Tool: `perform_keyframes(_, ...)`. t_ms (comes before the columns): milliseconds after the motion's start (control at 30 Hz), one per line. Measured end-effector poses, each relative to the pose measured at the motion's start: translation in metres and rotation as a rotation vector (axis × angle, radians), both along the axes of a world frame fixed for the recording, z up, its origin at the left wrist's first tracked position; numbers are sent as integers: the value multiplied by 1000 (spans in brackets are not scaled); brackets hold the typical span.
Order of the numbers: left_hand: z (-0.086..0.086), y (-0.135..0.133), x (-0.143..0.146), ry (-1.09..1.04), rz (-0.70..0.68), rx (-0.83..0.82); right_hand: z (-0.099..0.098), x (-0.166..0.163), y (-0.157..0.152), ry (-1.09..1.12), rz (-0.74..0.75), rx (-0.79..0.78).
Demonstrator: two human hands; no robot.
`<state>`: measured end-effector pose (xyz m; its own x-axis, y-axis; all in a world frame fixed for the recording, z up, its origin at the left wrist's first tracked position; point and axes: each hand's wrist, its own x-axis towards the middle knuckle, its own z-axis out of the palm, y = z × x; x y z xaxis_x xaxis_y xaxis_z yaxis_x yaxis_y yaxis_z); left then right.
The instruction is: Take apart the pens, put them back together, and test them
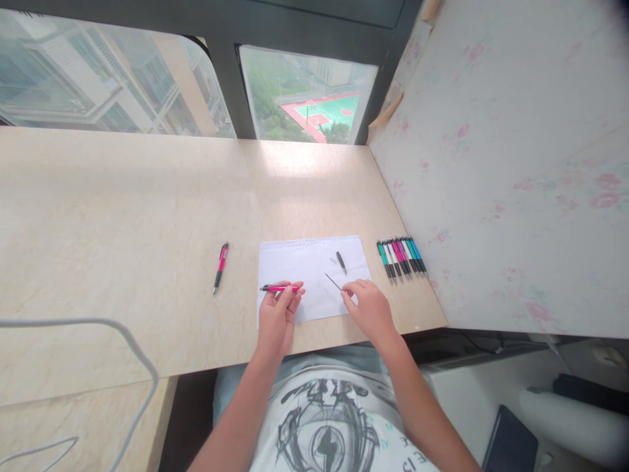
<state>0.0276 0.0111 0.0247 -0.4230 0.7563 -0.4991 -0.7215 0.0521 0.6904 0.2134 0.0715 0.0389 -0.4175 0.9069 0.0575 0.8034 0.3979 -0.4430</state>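
Note:
My left hand (278, 314) is closed on a pink pen barrel (280, 288), held level over the left part of a white sheet of paper (304, 262). My right hand (368, 305) pinches the near end of a thin dark refill (333, 282) that lies on the sheet. A small black pen part (341, 261) and a tiny pale piece (333, 260) rest on the paper farther back.
A whole pink and black pen (221, 267) lies on the beige desk (122, 216) to the left. A row of several pens (401, 257) sits to the right by the patterned wall panel (515, 183). A white cable (118, 334) loops at the near left. Windows lie behind.

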Motion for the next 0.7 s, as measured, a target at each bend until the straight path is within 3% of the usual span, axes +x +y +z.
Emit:
perform_keyframes(367, -1, -2, 3, 7, -56, 0, -27, -51, 22, -67, -271, 142)
perform_keyframes(533, -2, -1, 4, 7, -76, -7, -24, -48, 14, 25, -263, 132)
perform_keyframes(700, -2, -1, 5, 12, -102, -7, -19, -43, 7, 294, -201, -24)
